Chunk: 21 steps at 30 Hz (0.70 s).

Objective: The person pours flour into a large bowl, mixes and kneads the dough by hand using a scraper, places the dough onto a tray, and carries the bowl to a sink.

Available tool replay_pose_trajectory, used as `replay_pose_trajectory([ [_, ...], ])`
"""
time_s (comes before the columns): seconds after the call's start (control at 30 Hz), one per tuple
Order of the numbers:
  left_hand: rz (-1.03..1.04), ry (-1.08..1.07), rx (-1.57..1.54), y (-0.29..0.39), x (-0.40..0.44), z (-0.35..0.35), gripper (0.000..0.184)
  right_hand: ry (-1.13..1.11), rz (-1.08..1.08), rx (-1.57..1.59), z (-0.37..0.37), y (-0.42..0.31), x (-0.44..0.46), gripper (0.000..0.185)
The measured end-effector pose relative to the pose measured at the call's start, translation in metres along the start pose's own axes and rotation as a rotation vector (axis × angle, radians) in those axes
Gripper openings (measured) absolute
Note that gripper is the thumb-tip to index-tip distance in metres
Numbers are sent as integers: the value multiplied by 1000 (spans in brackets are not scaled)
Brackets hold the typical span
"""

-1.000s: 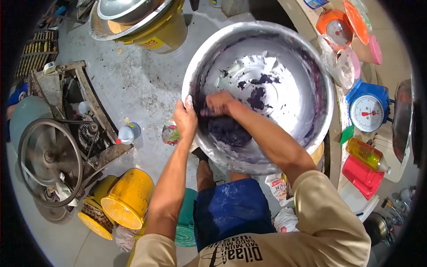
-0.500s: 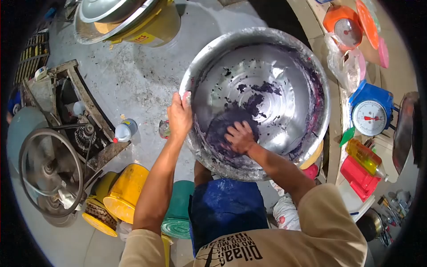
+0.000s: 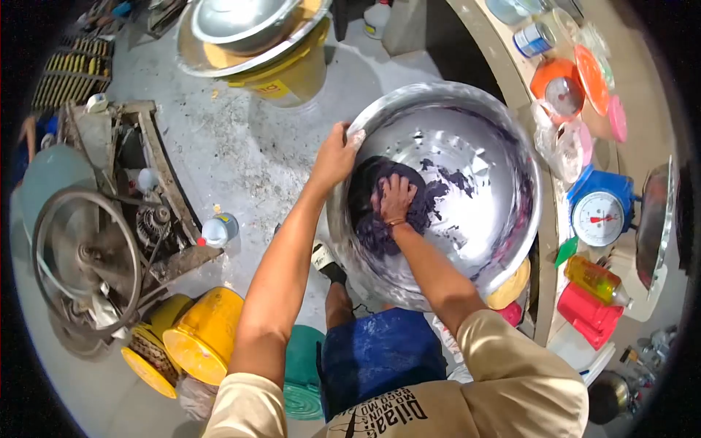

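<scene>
A wide metal basin (image 3: 467, 241) is in front of me, its inner wall smeared with purple. Inside, toward its left, lies a mass of dark purple dough (image 3: 376, 230), with loose crumbs of it scattered over the bottom. My left hand (image 3: 338, 157) is closed on the basin's upper left rim, thumb over the edge. Pressed down into the dough, my right hand (image 3: 396, 198) has its fingers curled and partly sunk in it.
A yellow bucket (image 3: 303, 77) topped with metal basins stands ahead. On the left is a machine with a large wheel (image 3: 87, 263), near a plastic bottle (image 3: 219, 230). Along the right, a counter carries a blue scale (image 3: 602, 215), an orange scale (image 3: 558, 91) and an oil bottle (image 3: 595, 277).
The view has shifted, and the basin sits lower and a little to the right. My right hand has pushed the dough up along the basin's left side; my left hand still grips the rim.
</scene>
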<state>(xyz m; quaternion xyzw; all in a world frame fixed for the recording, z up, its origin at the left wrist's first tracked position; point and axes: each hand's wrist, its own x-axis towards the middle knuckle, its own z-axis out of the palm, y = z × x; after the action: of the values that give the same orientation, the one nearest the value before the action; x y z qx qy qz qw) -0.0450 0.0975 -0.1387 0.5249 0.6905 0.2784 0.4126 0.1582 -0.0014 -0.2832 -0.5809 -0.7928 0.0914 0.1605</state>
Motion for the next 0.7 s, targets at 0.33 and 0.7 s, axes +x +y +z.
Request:
replay_pose_trajectory([
  [0.33,-66,307,-237,-62,-143,17,35,-622,281,997,-97,82,140,45],
  [0.7,-185,401,-183,-55,-135,20,33,-1090,-580,-181,-115,-84,-10,34],
])
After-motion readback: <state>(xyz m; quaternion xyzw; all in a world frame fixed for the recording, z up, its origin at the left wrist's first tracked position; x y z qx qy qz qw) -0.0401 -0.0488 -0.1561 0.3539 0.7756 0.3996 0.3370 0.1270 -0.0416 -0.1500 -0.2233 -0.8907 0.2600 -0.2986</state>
